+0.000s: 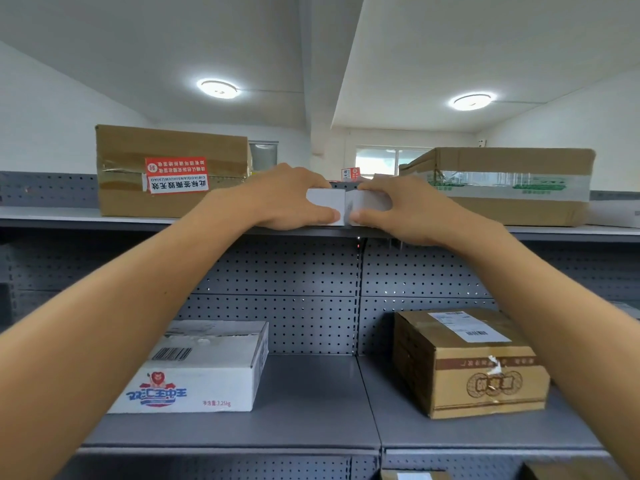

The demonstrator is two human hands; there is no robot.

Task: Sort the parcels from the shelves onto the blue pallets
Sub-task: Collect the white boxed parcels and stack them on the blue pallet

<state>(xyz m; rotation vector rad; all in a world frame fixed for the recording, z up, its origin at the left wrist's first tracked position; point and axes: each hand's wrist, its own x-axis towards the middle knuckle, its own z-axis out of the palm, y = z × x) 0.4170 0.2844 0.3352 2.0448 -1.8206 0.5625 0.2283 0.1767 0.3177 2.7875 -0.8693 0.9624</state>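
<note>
Up top, small white parcel [346, 206] (plain, boxy), left hand [287, 197] and right hand [405, 209] each in a closed grip round it

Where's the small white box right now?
In the head view, the small white box sits at the front edge of the top shelf, centre frame, gripped by the left hand and right hand, between two large cardboard boxes.

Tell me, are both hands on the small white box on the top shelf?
Yes, the left hand and right hand grip the small white box.
</note>
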